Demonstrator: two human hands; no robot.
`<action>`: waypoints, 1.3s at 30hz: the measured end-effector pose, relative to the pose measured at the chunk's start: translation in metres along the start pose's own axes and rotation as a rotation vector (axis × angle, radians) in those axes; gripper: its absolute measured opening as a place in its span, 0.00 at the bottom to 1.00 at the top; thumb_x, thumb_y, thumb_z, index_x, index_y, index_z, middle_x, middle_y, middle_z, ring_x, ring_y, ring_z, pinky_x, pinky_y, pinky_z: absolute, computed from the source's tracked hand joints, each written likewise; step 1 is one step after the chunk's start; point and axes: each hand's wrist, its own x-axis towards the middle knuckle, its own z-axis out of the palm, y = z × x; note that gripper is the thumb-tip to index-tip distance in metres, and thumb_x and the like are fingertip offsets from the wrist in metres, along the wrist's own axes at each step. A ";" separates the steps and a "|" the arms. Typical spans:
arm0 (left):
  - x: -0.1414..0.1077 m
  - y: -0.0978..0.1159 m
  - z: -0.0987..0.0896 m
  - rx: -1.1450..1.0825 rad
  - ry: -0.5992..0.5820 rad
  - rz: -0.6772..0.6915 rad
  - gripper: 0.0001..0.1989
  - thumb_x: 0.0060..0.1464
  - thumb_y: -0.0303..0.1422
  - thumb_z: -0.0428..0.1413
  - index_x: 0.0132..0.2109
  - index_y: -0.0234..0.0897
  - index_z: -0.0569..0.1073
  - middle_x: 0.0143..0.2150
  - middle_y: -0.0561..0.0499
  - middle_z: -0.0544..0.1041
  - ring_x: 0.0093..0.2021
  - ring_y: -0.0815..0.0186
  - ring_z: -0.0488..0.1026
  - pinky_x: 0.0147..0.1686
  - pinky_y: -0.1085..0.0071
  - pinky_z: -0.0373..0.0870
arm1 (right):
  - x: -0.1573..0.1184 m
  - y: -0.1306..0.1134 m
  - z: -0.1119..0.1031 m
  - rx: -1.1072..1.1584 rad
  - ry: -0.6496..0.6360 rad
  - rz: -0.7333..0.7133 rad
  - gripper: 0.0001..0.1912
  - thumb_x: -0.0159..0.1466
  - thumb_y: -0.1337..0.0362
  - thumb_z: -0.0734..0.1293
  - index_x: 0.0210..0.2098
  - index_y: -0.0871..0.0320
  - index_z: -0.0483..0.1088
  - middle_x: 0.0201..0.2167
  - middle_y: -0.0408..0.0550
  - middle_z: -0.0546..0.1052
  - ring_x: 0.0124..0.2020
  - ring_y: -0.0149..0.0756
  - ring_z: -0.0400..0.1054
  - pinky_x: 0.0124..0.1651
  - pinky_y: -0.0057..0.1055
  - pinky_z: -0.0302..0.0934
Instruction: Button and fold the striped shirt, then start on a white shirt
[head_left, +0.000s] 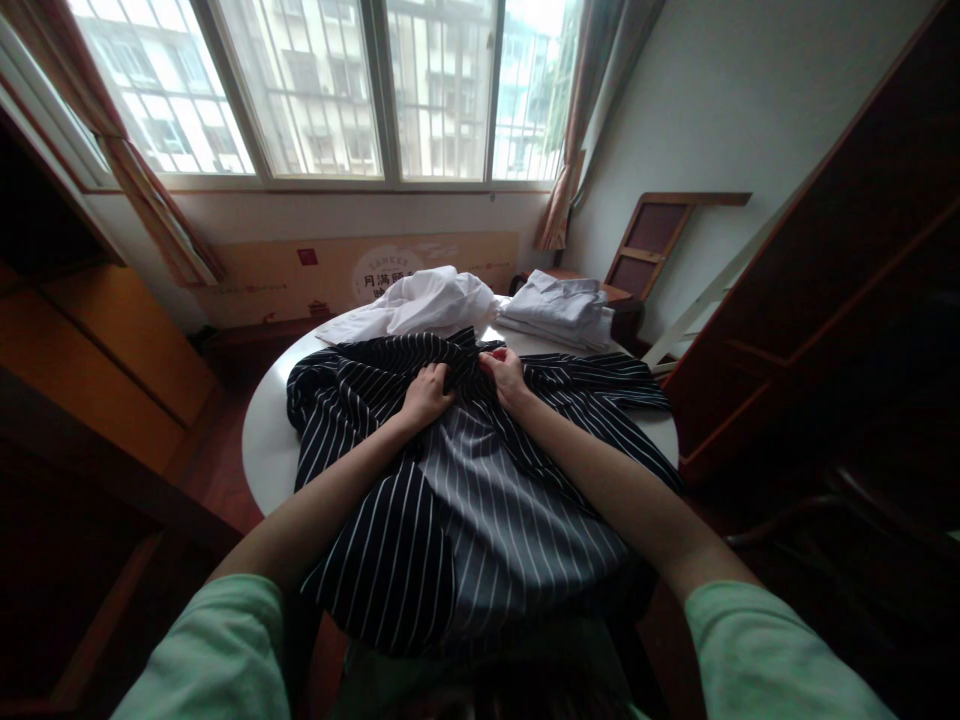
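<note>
A black shirt with white stripes (pixel 375 560) lies spread over the round white table, its greyer inner side showing in the middle and its lower edge hanging over the near rim. My left hand (pixel 429 395) rests at the collar area with its fingers curled into the cloth. Just to the right, my right hand (pixel 504 374) pinches the shirt near the collar, thumb and fingers together. The exact bit of fabric between the fingertips is too small to make out.
Behind the shirt, a crumpled white garment (pixel 435 300) and a folded white stack of cloth (pixel 559 308) lie on the white table (pixel 262 450). A wooden chair (pixel 649 240) stands at the back right. Windows (pixel 315 90) line the far wall, and a dark wooden door (pixel 810 280) is at right.
</note>
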 end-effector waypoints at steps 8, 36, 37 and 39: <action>0.007 -0.007 -0.002 -0.117 0.041 -0.016 0.19 0.46 0.34 0.54 0.47 0.35 0.66 0.44 0.43 0.71 0.46 0.58 0.67 0.46 0.64 0.62 | 0.015 -0.016 0.004 -0.088 -0.054 0.004 0.10 0.53 0.70 0.62 0.29 0.55 0.53 0.25 0.39 0.66 0.28 0.29 0.67 0.30 0.28 0.67; 0.025 0.007 0.019 0.089 0.041 -0.030 0.09 0.51 0.36 0.52 0.39 0.36 0.70 0.40 0.42 0.69 0.44 0.56 0.64 0.39 0.66 0.64 | -0.007 -0.021 0.001 -1.349 -0.375 -0.437 0.10 0.43 0.64 0.70 0.14 0.58 0.63 0.19 0.50 0.72 0.30 0.42 0.69 0.32 0.30 0.59; 0.025 0.006 0.020 0.089 0.041 -0.025 0.09 0.52 0.36 0.51 0.38 0.37 0.71 0.40 0.43 0.69 0.44 0.57 0.64 0.38 0.66 0.64 | -0.007 -0.020 0.001 -1.349 -0.377 -0.440 0.10 0.43 0.65 0.70 0.14 0.58 0.63 0.19 0.50 0.72 0.30 0.42 0.69 0.32 0.30 0.59; 0.026 0.003 0.021 0.068 0.043 -0.024 0.09 0.52 0.35 0.51 0.38 0.37 0.72 0.39 0.43 0.69 0.43 0.57 0.65 0.37 0.67 0.64 | -0.005 -0.018 0.001 -1.344 -0.389 -0.419 0.10 0.43 0.66 0.70 0.14 0.57 0.63 0.19 0.49 0.72 0.29 0.42 0.69 0.31 0.30 0.59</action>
